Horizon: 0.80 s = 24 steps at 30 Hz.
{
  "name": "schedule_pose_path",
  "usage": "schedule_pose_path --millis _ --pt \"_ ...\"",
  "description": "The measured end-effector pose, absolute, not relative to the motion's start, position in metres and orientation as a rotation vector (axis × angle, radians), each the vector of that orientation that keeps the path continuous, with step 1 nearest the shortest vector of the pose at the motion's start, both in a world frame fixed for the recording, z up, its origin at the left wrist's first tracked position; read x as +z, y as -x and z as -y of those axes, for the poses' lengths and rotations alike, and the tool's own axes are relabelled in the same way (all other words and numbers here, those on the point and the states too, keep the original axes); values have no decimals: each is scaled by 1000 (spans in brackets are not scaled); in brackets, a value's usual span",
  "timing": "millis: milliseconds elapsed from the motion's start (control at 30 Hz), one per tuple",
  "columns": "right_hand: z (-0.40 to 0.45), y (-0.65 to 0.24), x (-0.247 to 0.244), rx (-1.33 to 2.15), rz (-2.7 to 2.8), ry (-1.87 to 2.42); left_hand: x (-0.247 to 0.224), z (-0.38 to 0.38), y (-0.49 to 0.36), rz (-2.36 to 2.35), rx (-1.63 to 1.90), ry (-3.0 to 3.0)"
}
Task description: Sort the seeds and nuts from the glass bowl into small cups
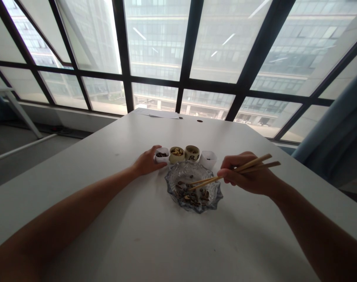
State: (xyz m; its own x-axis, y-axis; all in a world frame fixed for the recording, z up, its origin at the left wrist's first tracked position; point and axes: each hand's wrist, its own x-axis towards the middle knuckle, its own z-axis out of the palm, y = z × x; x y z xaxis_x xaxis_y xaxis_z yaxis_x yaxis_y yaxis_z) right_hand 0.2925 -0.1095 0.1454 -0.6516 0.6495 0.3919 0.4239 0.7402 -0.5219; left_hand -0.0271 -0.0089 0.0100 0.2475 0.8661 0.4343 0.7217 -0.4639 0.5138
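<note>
My left hand (147, 161) is wrapped around the small white cup (162, 159) at the left end of a row, thumb in front and fingers behind. Dark striped seeds lie in that cup. In my right hand (249, 172) is a pair of wooden chopsticks (208, 181), slanting down to the left. Their tips are inside a clear scalloped glass bowl (170, 182), among loose dark seeds (192, 199). Whether the tips pinch a seed is too small to tell.
Beside the held cup stand a tan cup (176, 158) with pale nuts, a tan cup with a dark character (192, 157), and another white cup (208, 159) with a little dark content. All are on a white table (154, 243). Papers (160, 114) lie at its far edge, by the windows.
</note>
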Motion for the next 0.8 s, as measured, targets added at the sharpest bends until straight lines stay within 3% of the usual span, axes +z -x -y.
schedule_pose_path --millis 467,800 --pt "103 -295 135 681 2262 907 8 8 27 -1489 1040 -2323" --pt "93 -290 121 573 1747 902 9 12 23 -1425 1140 -2397"
